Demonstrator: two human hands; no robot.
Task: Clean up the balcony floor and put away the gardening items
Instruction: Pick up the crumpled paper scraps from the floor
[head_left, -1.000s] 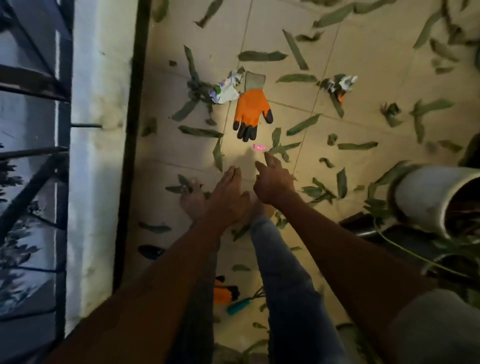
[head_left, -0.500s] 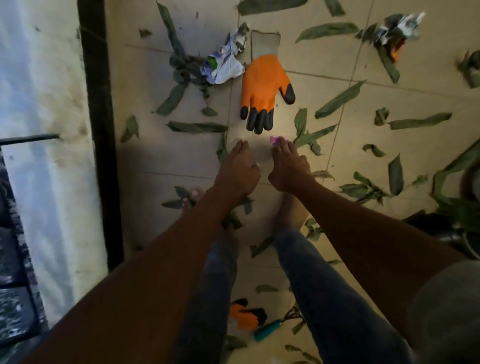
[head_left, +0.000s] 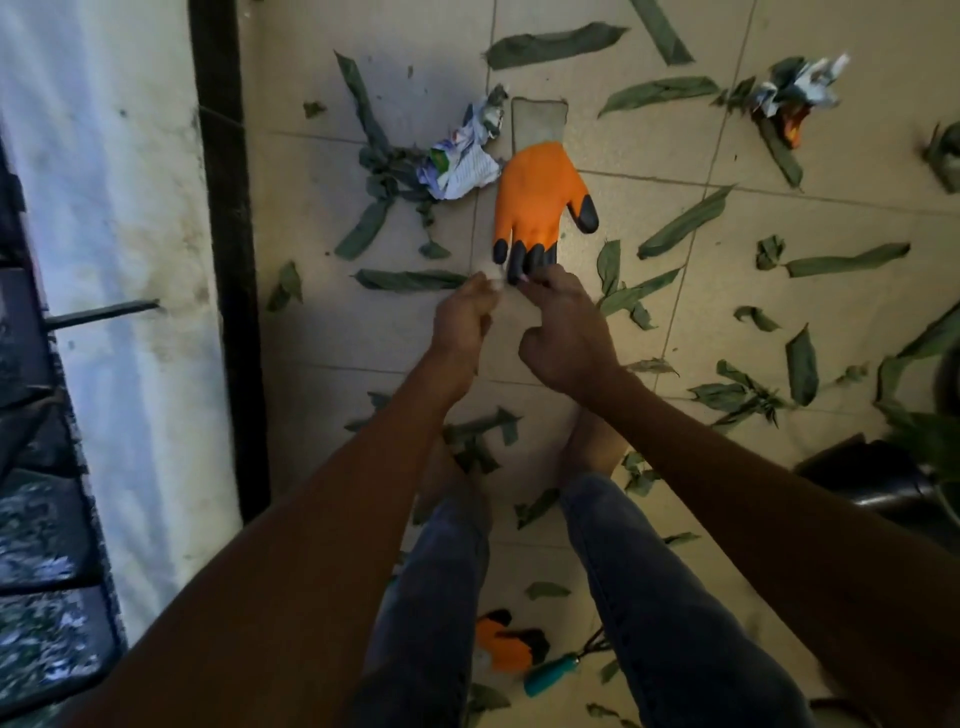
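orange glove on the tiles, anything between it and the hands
Nothing visible does. The orange rubber-coated glove with black fingertips lies flat on the tiled floor, fingertips toward the person. The right hand already reaches its black fingertips; the left hand is just beside them. The crumpled printed paper sits off to the glove's side.

The right hand (head_left: 566, 338) covers the black fingertips of the orange glove (head_left: 535, 202) at the glove's six o'clock; whether it grips them cannot be told. Something small and pale sits at the fingertips of the left hand (head_left: 462, 322), too small and blurred to name. At six o'clock between the legs, a second orange glove (head_left: 506, 644) is partly hidden behind the left leg, and the teal-handled tool (head_left: 550, 673) beside it shows only in part. At four o'clock a dark pot (head_left: 872, 480) is cut off by the picture's edge. The crumpled paper (head_left: 800, 88) at one o'clock hides something orange.
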